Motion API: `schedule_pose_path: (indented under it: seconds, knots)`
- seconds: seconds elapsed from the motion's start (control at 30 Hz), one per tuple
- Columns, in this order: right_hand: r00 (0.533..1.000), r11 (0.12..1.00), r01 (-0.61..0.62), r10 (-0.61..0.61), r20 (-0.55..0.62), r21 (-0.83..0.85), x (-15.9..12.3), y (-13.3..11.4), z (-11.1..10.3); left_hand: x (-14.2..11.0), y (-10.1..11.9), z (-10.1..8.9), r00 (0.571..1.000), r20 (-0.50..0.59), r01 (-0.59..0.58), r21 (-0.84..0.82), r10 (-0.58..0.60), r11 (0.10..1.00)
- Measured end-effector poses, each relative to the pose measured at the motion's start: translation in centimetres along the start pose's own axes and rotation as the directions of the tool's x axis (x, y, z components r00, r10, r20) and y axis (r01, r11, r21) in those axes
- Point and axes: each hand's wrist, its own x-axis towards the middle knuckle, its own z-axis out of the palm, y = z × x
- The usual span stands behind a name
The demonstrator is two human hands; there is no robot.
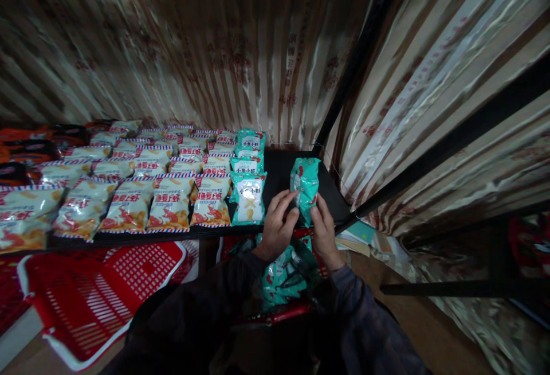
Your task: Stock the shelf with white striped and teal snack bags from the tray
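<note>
Between my two hands a teal snack bag (pixel 306 183) stands upright, turned partly sideways, at the front right of the black shelf (pixel 279 164). My left hand (pixel 278 225) touches its left side with the fingertips. On its lower right side are the fingers of my right hand (pixel 325 231). To the left stands a short row of similar teal bags (pixel 249 200), one behind another, with white front panels. Below my hands, more teal bags (pixel 281 277) lie loose in a red basket (pixel 296 311), partly hidden by my forearms.
Several rows of white and orange snack bags (pixel 169 203) fill the shelf's left part, with black and orange packs (pixel 26 154) beyond. A red shopping basket (pixel 98 300) sits at lower left. Dark metal bars (pixel 429 163) and draped printed sheeting (pixel 266 48) bound the right and back.
</note>
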Motion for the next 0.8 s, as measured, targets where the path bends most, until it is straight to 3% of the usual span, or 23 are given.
schedule_pose_path:
  seconds: [0.4, 0.8]
  knots:
    - [0.999, 1.000, -0.003, 0.002, 0.037, 0.026, 0.26, -0.56, 0.23, -0.36, -0.32, 0.35, 0.994, -0.002, -0.111, 0.144, 0.112, 0.983]
    - [1.000, 1.000, 0.005, -0.005, 0.017, 0.003, 0.31, -0.27, 0.19, -0.35, -0.48, 0.51, 0.995, 0.002, -0.100, 0.132, 0.101, 0.986]
